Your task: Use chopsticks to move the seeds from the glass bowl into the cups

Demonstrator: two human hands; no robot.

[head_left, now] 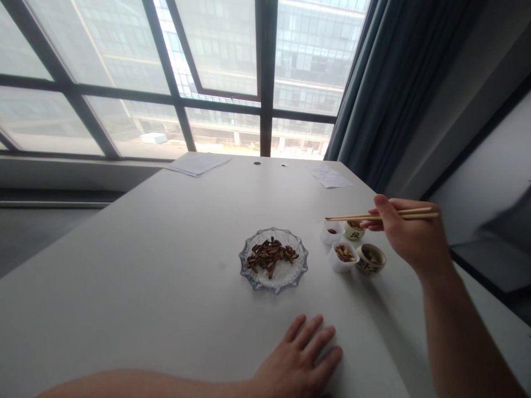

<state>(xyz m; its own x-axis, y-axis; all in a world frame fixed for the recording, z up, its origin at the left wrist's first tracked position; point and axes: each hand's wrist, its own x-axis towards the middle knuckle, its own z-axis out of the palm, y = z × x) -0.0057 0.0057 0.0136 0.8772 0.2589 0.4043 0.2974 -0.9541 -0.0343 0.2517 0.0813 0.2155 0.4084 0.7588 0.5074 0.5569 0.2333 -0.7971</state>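
Note:
My right hand (404, 232) is closed round a pair of wooden chopsticks (352, 217), held nearly level. Their tips are over a white plastic cup (331, 237) with a dark seed-like piece in it; a small dark bit seems to be at the tips. Beside it stand a second white cup (343, 265) of brownish pieces and two small ceramic cups, one behind (354, 233) and one nearer me (371, 268). My left hand (296, 359) lies flat on the table, fingers spread, holding nothing. Beyond it sits a scalloped glass dish (275, 287) with a heap of dark elongated seeds (271, 256).
The white table (166, 287) runs toward a large window. Papers lie at its far left (199, 164) and far right (332, 177). Two round holes are near the far edge. A dark curtain (381, 99) hangs beyond the right side.

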